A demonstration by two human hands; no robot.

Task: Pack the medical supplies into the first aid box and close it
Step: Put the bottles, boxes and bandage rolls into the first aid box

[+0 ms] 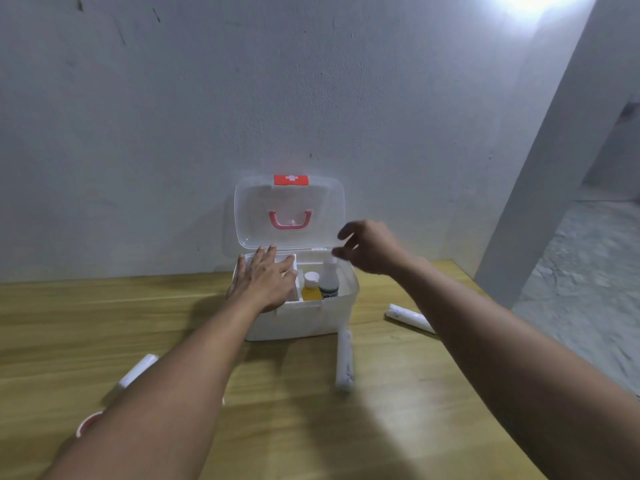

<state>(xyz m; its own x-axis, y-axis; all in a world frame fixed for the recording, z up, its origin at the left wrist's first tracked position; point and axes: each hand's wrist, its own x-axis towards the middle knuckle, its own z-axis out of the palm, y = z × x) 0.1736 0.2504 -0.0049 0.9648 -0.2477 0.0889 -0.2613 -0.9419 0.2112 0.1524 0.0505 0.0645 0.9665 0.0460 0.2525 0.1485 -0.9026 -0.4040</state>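
A white first aid box [311, 318] stands open on the wooden table, its clear lid [249, 216] upright with a pink handle and a red cross latch. Inside stand a yellow bottle [311, 291] and a white bottle [329, 280]. My left hand [265, 280] lies flat, fingers spread, on the white inner tray [289, 263] at the box's left side. My right hand [372, 247] hovers above the box's right rim, fingers apart, holding nothing. White rolls lie on the table: one [344, 360] in front of the box, one [408, 317] to the right, one [138, 370] partly behind my left arm.
A pink-rimmed round object [88, 422] peeks out at the lower left beside my left forearm. The wooden table [86, 317] meets a grey wall behind the box. A slanted pillar [554, 168] and a concrete floor lie to the right of the table's edge.
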